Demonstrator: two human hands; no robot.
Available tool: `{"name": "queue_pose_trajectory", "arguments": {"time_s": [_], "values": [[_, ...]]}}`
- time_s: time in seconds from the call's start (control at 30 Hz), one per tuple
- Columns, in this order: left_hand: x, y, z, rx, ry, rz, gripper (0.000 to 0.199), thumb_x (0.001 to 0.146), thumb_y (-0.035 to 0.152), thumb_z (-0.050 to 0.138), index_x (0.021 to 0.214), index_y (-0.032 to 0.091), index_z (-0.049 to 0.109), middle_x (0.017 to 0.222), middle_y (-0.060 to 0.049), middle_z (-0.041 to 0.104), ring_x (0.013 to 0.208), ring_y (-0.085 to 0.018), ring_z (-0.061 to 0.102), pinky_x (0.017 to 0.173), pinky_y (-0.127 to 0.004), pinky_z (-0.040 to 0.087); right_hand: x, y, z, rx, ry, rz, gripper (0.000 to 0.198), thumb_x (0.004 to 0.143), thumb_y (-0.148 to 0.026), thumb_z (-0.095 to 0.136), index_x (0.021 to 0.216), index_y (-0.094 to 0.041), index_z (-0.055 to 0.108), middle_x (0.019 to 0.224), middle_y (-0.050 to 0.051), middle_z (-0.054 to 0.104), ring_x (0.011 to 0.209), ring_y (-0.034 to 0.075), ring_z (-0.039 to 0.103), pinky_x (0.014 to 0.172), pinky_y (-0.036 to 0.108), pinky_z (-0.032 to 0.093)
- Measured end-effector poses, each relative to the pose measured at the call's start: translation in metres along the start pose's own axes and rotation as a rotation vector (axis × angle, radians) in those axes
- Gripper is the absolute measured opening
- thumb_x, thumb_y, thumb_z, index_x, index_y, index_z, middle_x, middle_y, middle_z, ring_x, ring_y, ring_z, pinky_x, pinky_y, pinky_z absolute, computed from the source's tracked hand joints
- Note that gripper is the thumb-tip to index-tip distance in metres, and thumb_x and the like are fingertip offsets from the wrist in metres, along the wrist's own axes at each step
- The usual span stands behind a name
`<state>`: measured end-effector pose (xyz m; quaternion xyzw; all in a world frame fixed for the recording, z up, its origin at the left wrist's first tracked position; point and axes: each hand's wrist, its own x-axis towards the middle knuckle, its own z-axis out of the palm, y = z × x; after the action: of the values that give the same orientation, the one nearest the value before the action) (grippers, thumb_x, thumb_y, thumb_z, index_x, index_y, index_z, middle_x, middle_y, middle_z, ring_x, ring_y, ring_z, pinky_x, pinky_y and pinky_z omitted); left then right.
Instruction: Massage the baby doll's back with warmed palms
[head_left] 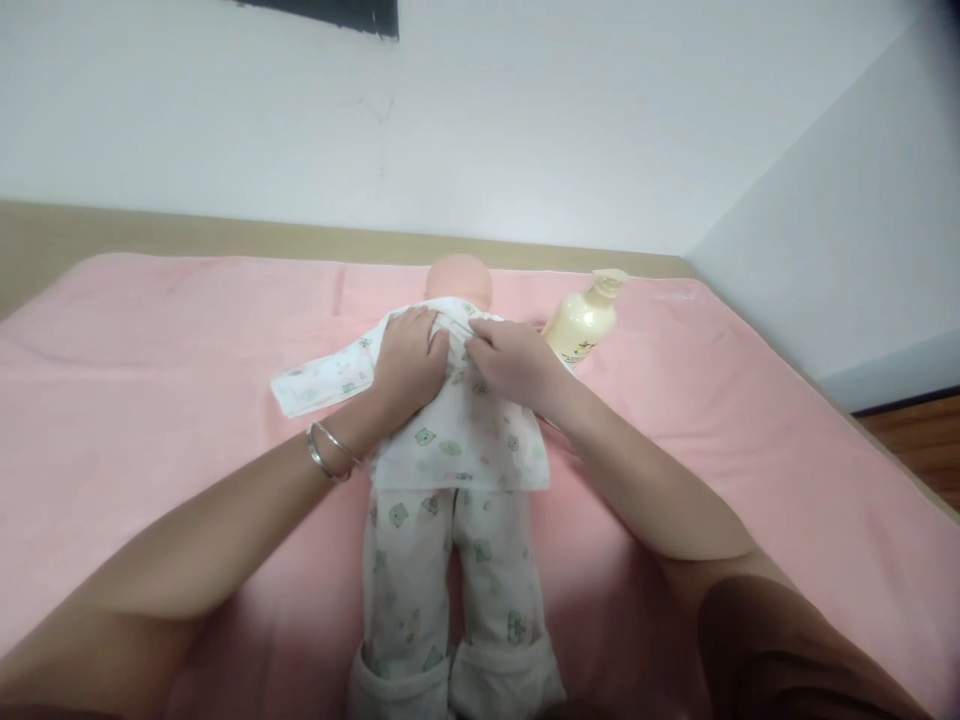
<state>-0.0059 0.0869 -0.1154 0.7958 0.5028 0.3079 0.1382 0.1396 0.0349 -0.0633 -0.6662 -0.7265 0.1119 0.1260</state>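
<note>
Just below the round, bald, pink doll head [459,280], the white printed cloth shirt [469,445] is pinched by the right hand [514,362] and covered by the equally near left hand [411,360], whose grip cannot be told. The shirt's length is pointed headward.

Doll [459,276] lies flat, bald head at 12 o'clock, legs toward 6 o'clock. White shirt [459,455], green print, creased near neck, one sleeve [326,382] stretched toward 8 o'clock. Matching pants [411,560] on, cuffs [403,690] turned up at 6 o'clock.

Soft light brightens the wall [525,130], shadow greys the printed shirt [461,430], and details blur.
</note>
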Motion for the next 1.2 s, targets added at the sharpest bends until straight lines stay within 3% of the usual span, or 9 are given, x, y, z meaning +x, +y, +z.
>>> {"name": "queue_pose_trajectory", "arguments": {"time_s": [0.07, 0.13, 0.2, 0.27, 0.6, 1.2], "values": [[0.0, 0.0, 0.001, -0.007, 0.0, -0.003, 0.038, 0.094, 0.027, 0.031, 0.108, 0.015, 0.064, 0.119, -0.014, 0.069, 0.119, -0.028, 0.058, 0.115, -0.049, 0.042, 0.004, 0.001, 0.002, 0.046, 0.008, -0.004, 0.03, 0.096, -0.025, 0.033, 0.09, -0.019, 0.062, 0.094, 0.007, 0.071, 0.085, 0.022, 0.066, 0.074, 0.034, 0.052], [0.0, -0.001, 0.002, -0.012, 0.003, -0.008, 0.04, 0.093, 0.027, 0.031, 0.112, 0.014, 0.064, 0.123, -0.015, 0.068, 0.121, -0.029, 0.058, 0.117, -0.049, 0.041, 0.006, 0.0, 0.013, 0.024, 0.091, -0.027, 0.039, 0.098, -0.025, 0.031, 0.111, -0.011, 0.065, 0.118, 0.015, 0.071, 0.113, 0.029, 0.065, 0.095, 0.041, 0.054], [0.0, -0.002, 0.003, -0.02, 0.009, -0.014, 0.041, 0.092, 0.027, 0.032, 0.113, 0.012, 0.065, 0.125, -0.016, 0.068, 0.123, -0.029, 0.058, 0.118, -0.049, 0.041, 0.007, -0.002, 0.026, -0.014, 0.184, -0.042, 0.051, 0.099, -0.024, 0.029, 0.135, -0.001, 0.056, 0.143, 0.022, 0.059, 0.139, 0.035, 0.052, 0.116, 0.049, 0.044], [0.0, -0.002, 0.003, -0.026, 0.017, -0.019, 0.042, 0.092, 0.027, 0.032, 0.113, 0.012, 0.065, 0.126, -0.016, 0.068, 0.123, -0.029, 0.058, 0.118, -0.049, 0.041, 0.007, -0.002, 0.038, -0.022, 0.231, -0.036, 0.058, 0.099, -0.024, 0.029, 0.147, 0.004, 0.046, 0.154, 0.023, 0.05, 0.148, 0.037, 0.042, 0.124, 0.052, 0.035], [-0.001, -0.003, 0.003, -0.014, 0.036, -0.012, 0.044, 0.092, 0.028, 0.033, 0.117, 0.012, 0.065, 0.127, -0.015, 0.069, 0.122, -0.029, 0.059, 0.116, -0.049, 0.044, 0.01, 0.003, 0.045, -0.01, 0.307, -0.066, 0.059, 0.098, -0.025, 0.031, 0.146, 0.004, 0.05, 0.15, 0.023, 0.055, 0.145, 0.034, 0.047, 0.125, 0.05, 0.036], [-0.002, -0.001, 0.002, -0.001, 0.027, -0.037, 0.041, 0.092, 0.026, 0.035, 0.116, 0.013, 0.066, 0.124, -0.014, 0.069, 0.12, -0.029, 0.06, 0.115, -0.048, 0.044, 0.009, 0.0, 0.043, -0.044, 0.26, -0.033, 0.059, 0.099, -0.024, 0.031, 0.149, 0.003, 0.047, 0.155, 0.021, 0.05, 0.147, 0.035, 0.045, 0.128, 0.049, 0.033]]}}
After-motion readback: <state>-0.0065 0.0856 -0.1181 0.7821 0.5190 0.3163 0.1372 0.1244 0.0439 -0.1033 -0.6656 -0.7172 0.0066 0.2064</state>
